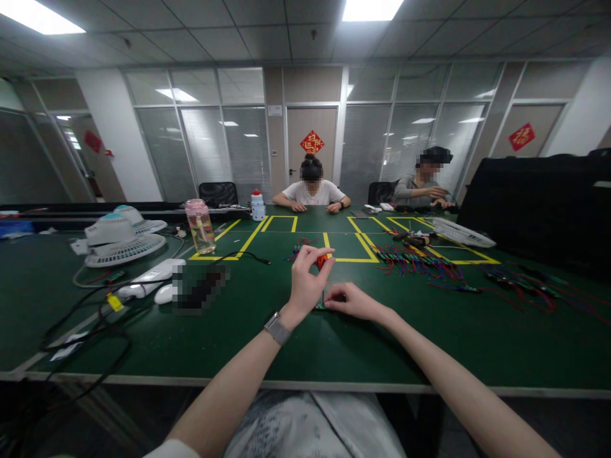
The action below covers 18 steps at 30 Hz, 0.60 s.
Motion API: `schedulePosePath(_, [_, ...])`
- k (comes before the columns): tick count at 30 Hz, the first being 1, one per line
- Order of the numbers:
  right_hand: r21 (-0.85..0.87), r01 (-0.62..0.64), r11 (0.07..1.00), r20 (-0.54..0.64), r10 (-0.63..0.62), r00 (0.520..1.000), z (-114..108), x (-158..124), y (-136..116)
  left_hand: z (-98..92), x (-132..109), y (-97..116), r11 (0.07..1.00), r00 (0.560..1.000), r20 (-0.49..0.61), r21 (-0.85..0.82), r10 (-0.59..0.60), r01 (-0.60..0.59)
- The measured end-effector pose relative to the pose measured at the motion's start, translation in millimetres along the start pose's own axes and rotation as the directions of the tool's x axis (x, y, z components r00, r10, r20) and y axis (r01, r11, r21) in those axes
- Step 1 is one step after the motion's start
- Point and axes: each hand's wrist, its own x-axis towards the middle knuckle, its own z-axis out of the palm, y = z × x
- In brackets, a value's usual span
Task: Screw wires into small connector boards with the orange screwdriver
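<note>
My left hand (pixel 310 277), with a watch on its wrist, is raised over the green table (pixel 191 350). Its thumb and fingers curve toward each other near a small red-orange item (pixel 323 259), and whether they grip it is unclear. Lower and to the right, my right hand (pixel 348 300) has its fingers pinched at a small green board (pixel 321 307) lying on the table. A thin dark piece stands upright by the fingertips. Beyond my left hand lies a small bunch of boards with red and blue wires (pixel 300 248).
Wired boards (pixel 420 261) spread over the right side. A pink-lidded bottle (pixel 200 226), white fans (pixel 114 238), a power strip (pixel 153 278) and black cables (pixel 107 318) occupy the left. Two people sit across the table. A black case (pixel 539 210) stands at right.
</note>
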Motion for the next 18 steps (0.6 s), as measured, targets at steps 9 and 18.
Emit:
schedulePosePath(9, [-0.001,0.002,1.000,0.013,-0.002,1.000,-0.1,1.3,1.4,0.4,-0.2,-4.1,0.981,0.986,0.145,-0.164,-0.076,0.100])
schedulePosePath(18, [0.006,0.006,1.000,0.008,-0.006,1.000,0.1,0.4,2.4,-0.8,-1.8,-1.5,0.996,0.999,0.011,0.076,0.043,-0.044])
